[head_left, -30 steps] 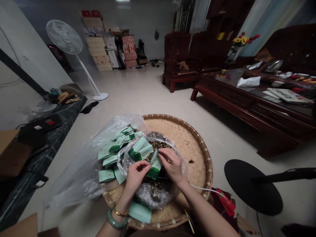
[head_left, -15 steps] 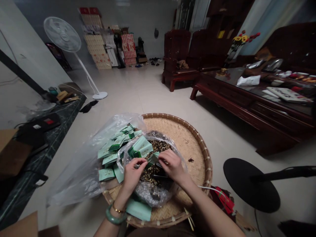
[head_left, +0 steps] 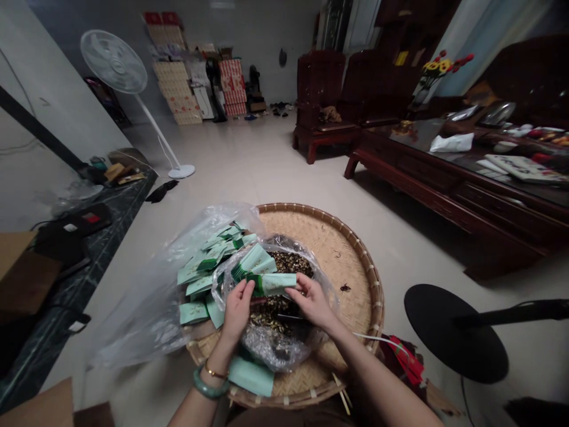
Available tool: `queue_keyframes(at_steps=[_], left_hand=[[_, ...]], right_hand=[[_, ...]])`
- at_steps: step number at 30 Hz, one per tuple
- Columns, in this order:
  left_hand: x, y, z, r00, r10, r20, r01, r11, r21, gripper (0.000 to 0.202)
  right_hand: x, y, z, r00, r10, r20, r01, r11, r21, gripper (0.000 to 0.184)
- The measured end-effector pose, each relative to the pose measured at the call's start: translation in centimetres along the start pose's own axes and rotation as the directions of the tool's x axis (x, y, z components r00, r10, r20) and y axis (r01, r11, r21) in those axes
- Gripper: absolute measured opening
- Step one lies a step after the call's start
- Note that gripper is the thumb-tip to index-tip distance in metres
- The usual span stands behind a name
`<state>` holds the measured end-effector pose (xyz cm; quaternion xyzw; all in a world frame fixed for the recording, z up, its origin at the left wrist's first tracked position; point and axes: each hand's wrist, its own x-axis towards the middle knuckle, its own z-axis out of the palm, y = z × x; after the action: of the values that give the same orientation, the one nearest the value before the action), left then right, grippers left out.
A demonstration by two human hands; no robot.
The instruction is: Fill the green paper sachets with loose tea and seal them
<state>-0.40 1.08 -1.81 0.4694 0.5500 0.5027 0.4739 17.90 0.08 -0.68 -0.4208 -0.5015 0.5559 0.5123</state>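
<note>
A light-green printed packet (head_left: 276, 283) stretches level between my two hands. My left hand (head_left: 239, 308) pinches its left, darker green end, and my right hand (head_left: 312, 301) grips its right end. Beneath it lies an open clear plastic bag (head_left: 271, 350) of dark, yellow-flecked loose dried bits (head_left: 291, 262). A dark scoop-like object (head_left: 291, 318) lies in the bag, partly hidden by my right hand. A fanned stack of green packets (head_left: 254, 260) rests on the bag's far left side. More green packets (head_left: 195, 312) are heaped to the left on clear plastic.
Everything sits on a round woven bamboo tray (head_left: 342, 237). Another green packet pile (head_left: 251, 378) lies near its front rim. A black round stand base (head_left: 456, 332) is on the floor at right. A white fan (head_left: 155, 130) and a dark wooden table (head_left: 427, 184) stand farther off.
The packet has gone from tilted near my right hand to stretched out level between both hands. My left hand now holds its left end, with the fingertips raised slightly.
</note>
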Motion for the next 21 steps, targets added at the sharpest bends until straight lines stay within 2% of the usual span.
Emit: queue_keyframes(at_steps=[2,4,7,9,11,12,14,16,18,20,21], left_hand=[[-0.1,-0.1,0.1,1.000,0.007,-0.007,-0.007,1.000,0.016,0.048],[-0.3,-0.1,0.1,0.999,0.048,0.016,-0.049,0.996,0.069,0.048],[-0.5,-0.2,0.0,0.993,0.084,0.086,-0.096,0.984,0.147,0.047],[-0.5,-0.4,-0.4,0.989,0.110,0.097,-0.131,0.961,0.245,0.048],[-0.5,-0.5,-0.7,0.978,0.197,0.068,-0.208,0.903,0.377,0.045],[-0.6,-0.4,-0.8,0.959,0.277,0.056,-0.272,0.852,0.448,0.041],[-0.9,-0.1,-0.9,0.880,0.467,0.090,-0.427,0.692,0.583,0.033],[-1.3,0.4,-1.0,0.772,0.576,0.269,-0.585,0.476,0.656,0.047],[-1.5,0.8,-1.0,0.685,0.533,0.496,-0.706,0.318,0.633,0.053],[-1.4,0.8,-1.1,0.638,0.464,0.615,-0.764,0.284,0.579,0.057],[-1.3,0.7,-1.2,0.634,0.450,0.629,-0.771,0.305,0.559,0.058]], right_hand=[[-0.3,-0.2,0.2,0.992,0.068,0.111,-0.080,0.990,0.113,0.035],[-0.6,-0.3,0.4,0.962,0.167,0.215,-0.216,0.950,0.227,0.043],[-0.9,0.0,0.6,0.914,0.291,0.284,-0.375,0.871,0.317,0.050],[-0.9,0.4,0.6,0.912,0.299,0.282,-0.384,0.865,0.322,0.051],[-0.8,0.9,0.6,0.926,0.272,0.263,-0.347,0.889,0.300,0.053],[-0.8,1.2,0.6,0.932,0.264,0.248,-0.329,0.903,0.277,0.054],[-0.6,1.5,0.7,0.941,0.261,0.217,-0.306,0.929,0.207,0.057],[-0.5,1.3,0.9,0.944,0.251,0.213,-0.284,0.948,0.142,0.059],[-0.4,0.9,1.1,0.949,0.210,0.236,-0.240,0.965,0.104,0.059],[-0.3,0.3,1.2,0.953,0.153,0.262,-0.176,0.982,0.065,0.057],[-0.2,0.0,1.2,0.953,0.125,0.277,-0.140,0.990,0.034,0.056]])
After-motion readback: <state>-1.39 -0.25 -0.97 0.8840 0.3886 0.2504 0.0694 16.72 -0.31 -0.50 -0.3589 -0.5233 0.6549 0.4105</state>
